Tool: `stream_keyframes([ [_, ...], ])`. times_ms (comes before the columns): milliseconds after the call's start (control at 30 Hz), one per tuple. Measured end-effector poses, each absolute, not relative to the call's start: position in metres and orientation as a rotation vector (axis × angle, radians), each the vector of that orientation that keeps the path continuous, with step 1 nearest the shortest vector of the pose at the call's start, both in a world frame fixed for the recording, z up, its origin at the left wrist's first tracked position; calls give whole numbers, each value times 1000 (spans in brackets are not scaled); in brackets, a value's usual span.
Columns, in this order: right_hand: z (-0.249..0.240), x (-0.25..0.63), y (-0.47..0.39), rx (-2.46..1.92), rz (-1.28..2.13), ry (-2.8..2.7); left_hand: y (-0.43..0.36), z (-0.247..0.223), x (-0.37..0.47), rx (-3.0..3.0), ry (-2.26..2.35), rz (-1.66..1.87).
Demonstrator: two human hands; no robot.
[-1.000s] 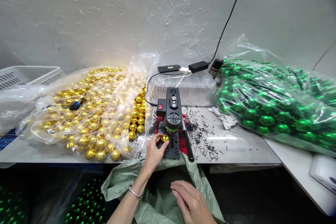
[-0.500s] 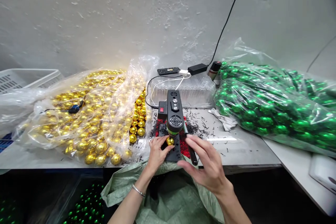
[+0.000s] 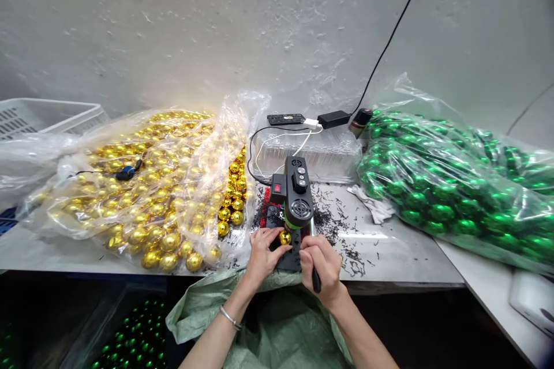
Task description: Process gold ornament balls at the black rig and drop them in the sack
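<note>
Looks like we're in a small workshop, bench drill press, black shavings around it, bulk bags of gold balls and green balls, bare rough wall

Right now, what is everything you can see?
Table: one, pale grey, centre
Gold balls: many, gold, bagged left
Green balls: many, green, right and below table
Benchtop machine: one, black, centre
Lever handle: one, black, beside machine
Shavings: many, black, around machine
Plastic box: one, clear, behind machine
Remote control, power adapter: one each, black, on box
Cloth: one, white, right of machine
Basket: one, white, far left
Sack: one, green, front
Wall: one, grey, background
Left hand: one, bare, pinching another gold ball
Right hand: one, bare, gripping lever handle
</note>
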State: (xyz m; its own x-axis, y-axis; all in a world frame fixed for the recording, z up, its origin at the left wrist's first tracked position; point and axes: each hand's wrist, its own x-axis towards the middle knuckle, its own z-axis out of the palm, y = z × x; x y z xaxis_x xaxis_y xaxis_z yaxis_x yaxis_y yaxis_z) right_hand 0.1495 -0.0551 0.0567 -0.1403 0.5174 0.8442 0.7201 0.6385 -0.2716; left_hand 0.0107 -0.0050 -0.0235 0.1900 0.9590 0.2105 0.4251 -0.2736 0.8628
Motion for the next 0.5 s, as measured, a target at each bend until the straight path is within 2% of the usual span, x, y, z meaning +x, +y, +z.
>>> stream_keyframes([
  [500, 29, 148, -46, -923, -325, -1730, -4, -28, 11, 1828, 1282, 1063],
])
